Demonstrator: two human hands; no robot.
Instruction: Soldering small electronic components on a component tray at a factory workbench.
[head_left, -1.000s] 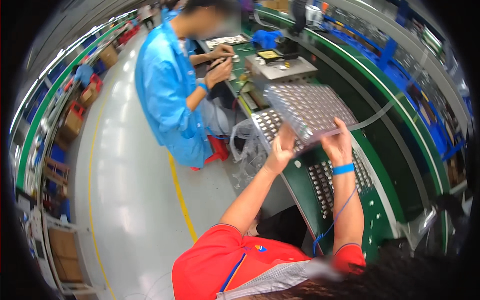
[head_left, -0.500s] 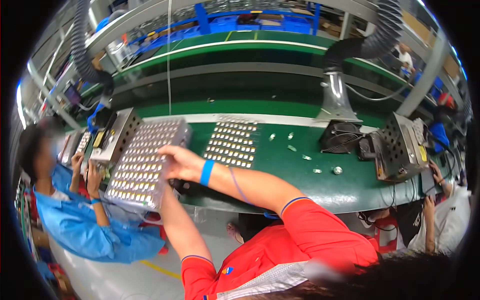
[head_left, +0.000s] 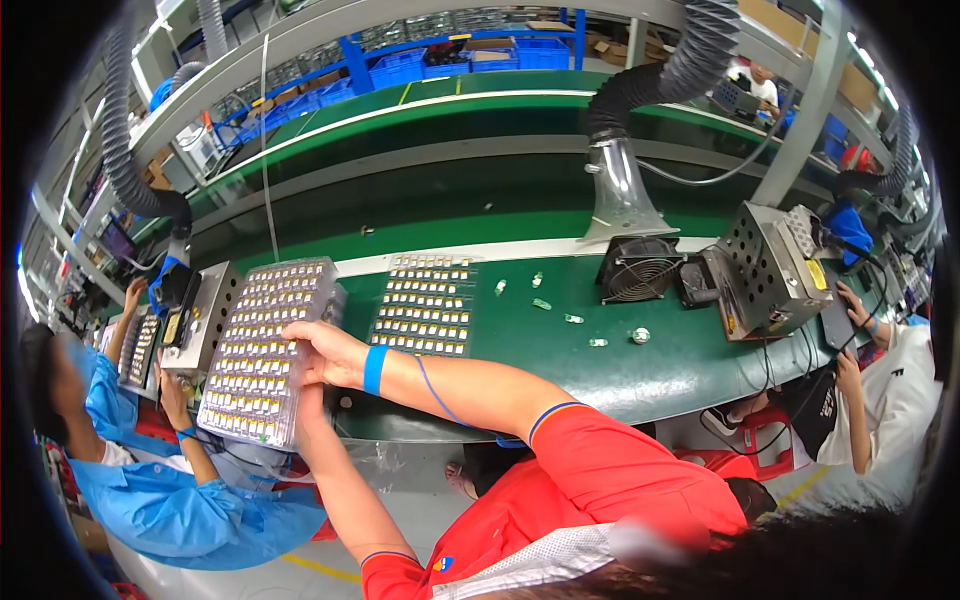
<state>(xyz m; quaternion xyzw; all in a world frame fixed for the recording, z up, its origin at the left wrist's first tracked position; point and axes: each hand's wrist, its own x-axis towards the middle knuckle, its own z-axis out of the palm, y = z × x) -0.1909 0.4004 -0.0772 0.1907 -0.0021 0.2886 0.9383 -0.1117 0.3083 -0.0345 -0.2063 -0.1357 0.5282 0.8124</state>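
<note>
A thick stack of clear plastic trays (head_left: 262,345), its top tray filled with rows of small white-and-yellow parts, is tilted over the bench's near edge at the left. My right hand (head_left: 330,354), with a blue wristband behind it, grips the stack's right side, thumb on top. From below, my left hand (head_left: 311,404) reaches the same side and supports the stack; its fingers are hidden behind it. Just right of the stack, a single tray (head_left: 425,305) of similar parts lies flat on the green bench (head_left: 500,385).
Several small green-and-white pieces (head_left: 541,304) lie loose on the bench. A black fan (head_left: 640,270) stands below a clear extraction hood (head_left: 622,195), beside a perforated metal box (head_left: 765,270). Co-workers sit left, in a blue smock (head_left: 190,500), and right, in a white shirt (head_left: 890,400).
The view has swung, so the bench items sit further left in it. Both my hands keep hold of the tray stack. The left co-worker's hands have moved apart.
</note>
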